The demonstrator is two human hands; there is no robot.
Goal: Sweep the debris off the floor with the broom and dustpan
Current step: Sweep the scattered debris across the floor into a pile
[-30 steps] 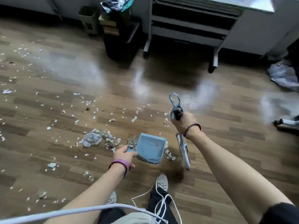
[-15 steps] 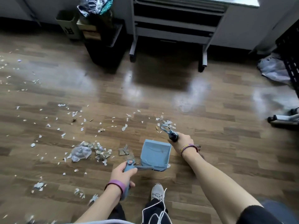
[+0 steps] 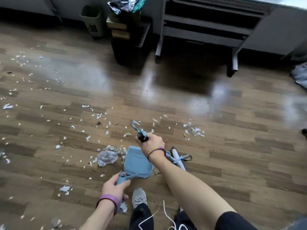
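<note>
Fingers around boxy pale-blue dustpan

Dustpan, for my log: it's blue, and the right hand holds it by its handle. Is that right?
Not quite. The head view shows the left hand holding the blue dustpan by its handle. The right hand grips the broom instead.

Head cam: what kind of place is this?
Probably an office or workshop room, indoors: wood-pattern plank floor, a grey metal desk frame against the wall, and a small waste bin beside a black cart.
</note>
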